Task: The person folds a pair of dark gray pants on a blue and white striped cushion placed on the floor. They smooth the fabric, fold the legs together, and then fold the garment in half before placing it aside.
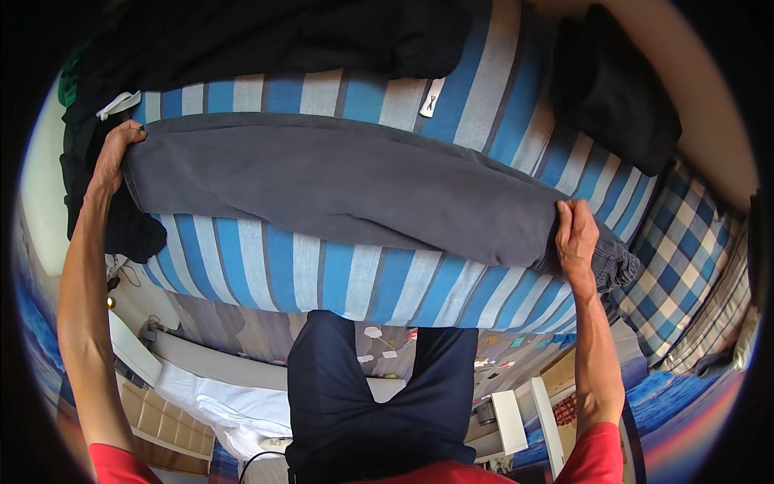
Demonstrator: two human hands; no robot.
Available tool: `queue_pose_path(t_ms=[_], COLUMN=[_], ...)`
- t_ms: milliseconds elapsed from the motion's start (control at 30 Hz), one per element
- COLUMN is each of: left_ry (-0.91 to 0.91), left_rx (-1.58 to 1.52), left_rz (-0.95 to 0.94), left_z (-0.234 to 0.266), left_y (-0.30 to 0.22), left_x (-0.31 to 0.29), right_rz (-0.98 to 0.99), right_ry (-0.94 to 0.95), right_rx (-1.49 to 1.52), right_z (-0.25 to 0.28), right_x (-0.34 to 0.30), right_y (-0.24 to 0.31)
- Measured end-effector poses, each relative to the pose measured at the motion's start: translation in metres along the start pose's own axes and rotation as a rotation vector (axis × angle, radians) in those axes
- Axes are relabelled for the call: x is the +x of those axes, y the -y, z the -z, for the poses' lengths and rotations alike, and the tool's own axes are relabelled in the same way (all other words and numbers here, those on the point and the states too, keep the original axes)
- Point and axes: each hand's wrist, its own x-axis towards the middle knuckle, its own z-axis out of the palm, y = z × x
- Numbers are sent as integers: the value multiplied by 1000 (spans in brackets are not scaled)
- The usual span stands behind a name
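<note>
A pair of dark grey trousers (339, 181), folded lengthwise into one long strip, lies across a bed with a blue, white and grey striped sheet (278, 270). At the left end, by the leg hem, my left hand (121, 145) is closed on the cloth. Toward the right end my right hand (576, 238) grips the fabric in a closed fist. Beyond that hand the waist part of the trousers bunches up in dark folds. A small white tag with a dark mark (431, 98) rests on the sheet behind the trousers.
Black clothing (266, 40) is spread along the bed's far side, and another black garment (617, 89) lies at the far right. A blue-and-white checked pillow (681, 254) is at the right end. Below the near edge, small scraps (373, 332) litter the patterned floor.
</note>
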Motion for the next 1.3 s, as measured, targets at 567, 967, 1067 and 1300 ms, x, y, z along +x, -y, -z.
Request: queue_pose_path(t_ms=[567,967,1067,1300], left_ry=[-149,-367,-264,-179], left_rx=[-562,-57,-88,-128], left_rz=[-73,-388,-246,-115], left_z=[-32,-31,-35,-46], left_y=[19,26,-12,-14], left_x=[-59,-68,-68,-49], right_rz=[-132,-189,-203,-160], right_ry=[-46,-1,-37,-73], right_rx=[-101,-73,-42,-44], right_z=[-28,-28,-29,-26], right_x=[-4,-8,-16,-14], right_y=[-18,-35,-47,-43])
